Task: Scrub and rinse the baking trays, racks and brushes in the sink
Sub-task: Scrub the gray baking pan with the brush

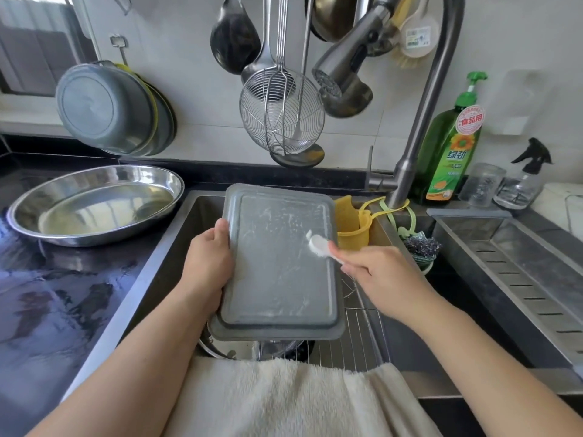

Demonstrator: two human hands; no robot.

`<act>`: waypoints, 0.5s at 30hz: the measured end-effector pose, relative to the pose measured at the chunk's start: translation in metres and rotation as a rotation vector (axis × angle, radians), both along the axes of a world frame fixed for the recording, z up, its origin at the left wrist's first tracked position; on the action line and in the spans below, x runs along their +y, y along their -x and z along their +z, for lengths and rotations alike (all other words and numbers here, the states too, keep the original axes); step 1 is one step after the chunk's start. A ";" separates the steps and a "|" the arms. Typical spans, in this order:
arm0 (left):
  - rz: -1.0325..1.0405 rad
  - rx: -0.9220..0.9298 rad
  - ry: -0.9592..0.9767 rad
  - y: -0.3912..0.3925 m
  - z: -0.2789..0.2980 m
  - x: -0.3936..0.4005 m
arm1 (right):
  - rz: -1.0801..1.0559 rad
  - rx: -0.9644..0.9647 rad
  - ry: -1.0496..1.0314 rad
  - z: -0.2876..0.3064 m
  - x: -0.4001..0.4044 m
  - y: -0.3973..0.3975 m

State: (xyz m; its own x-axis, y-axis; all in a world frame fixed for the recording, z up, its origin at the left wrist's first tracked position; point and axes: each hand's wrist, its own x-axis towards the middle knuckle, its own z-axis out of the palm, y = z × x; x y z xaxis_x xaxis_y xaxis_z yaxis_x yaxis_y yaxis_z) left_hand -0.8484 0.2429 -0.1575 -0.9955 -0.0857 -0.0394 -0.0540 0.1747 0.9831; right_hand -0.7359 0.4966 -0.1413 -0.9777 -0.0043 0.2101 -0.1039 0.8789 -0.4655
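While the faucet head (331, 85) hangs above with no water visibly running, the person holds a grey baking tray (277, 263) bottom-up over the sink (176, 234), tilted with its far edge raised toward the back wall.

Left hand (209, 258): grips the tray's left rim, thumb on top, fingers hidden underneath.
Right hand (375, 269): fingers curled round the handle of a small white brush (317, 245); brush head touches the tray's underside near the right edge, upper half.

Tray surface: whitish soapy streaks across most of the underside, thickest in the upper part.

Below the tray: wire rack (356, 339) lying in the basin; part of a round metal item beside it, mostly hidden. White towel (284, 398) draped over the sink's near edge.

Step in hand (judgement): scrubbing phase on this tray's underside; rinse not yet begun. The rack appears still to be done, though I cannot tell its state.

Next move calls for (judgement): carry the brush strokes down to the lower half and corners, keeping the left grip firm since the rim is likely slippery with suds, then bring the tray beneath the faucet head and start the water.

Nearby: green detergent bottle (451, 152) beside the faucet; oval steel dish (94, 203) on the left counter.
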 end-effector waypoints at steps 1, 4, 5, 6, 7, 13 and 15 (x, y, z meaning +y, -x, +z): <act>0.036 -0.019 -0.040 0.002 0.001 -0.002 | 0.052 -0.090 0.022 -0.002 0.000 -0.008; 0.143 -0.069 -0.140 0.007 0.003 -0.008 | 0.184 -0.321 0.011 -0.004 -0.006 -0.029; 0.149 -0.081 -0.164 0.007 0.003 -0.009 | 0.176 -0.311 0.011 -0.002 -0.006 -0.027; 0.131 -0.090 -0.179 0.006 0.003 -0.008 | 0.142 -0.260 0.023 -0.001 -0.005 -0.021; 0.094 -0.092 -0.182 0.004 0.003 -0.006 | 0.091 -0.186 0.038 0.000 -0.003 -0.012; 0.023 -0.081 -0.157 -0.006 0.009 0.002 | 0.010 -0.093 0.042 0.001 0.012 -0.002; 0.101 -0.092 -0.237 0.000 0.009 -0.005 | 0.085 -0.296 0.081 -0.003 0.010 -0.018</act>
State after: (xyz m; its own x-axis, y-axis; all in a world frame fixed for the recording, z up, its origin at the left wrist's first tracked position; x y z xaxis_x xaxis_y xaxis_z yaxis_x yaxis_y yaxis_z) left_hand -0.8487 0.2382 -0.1485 -0.9737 -0.1621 -0.1601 -0.1503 -0.0707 0.9861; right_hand -0.7176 0.5067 -0.1447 -0.9932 -0.0836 -0.0809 -0.0248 0.8316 -0.5549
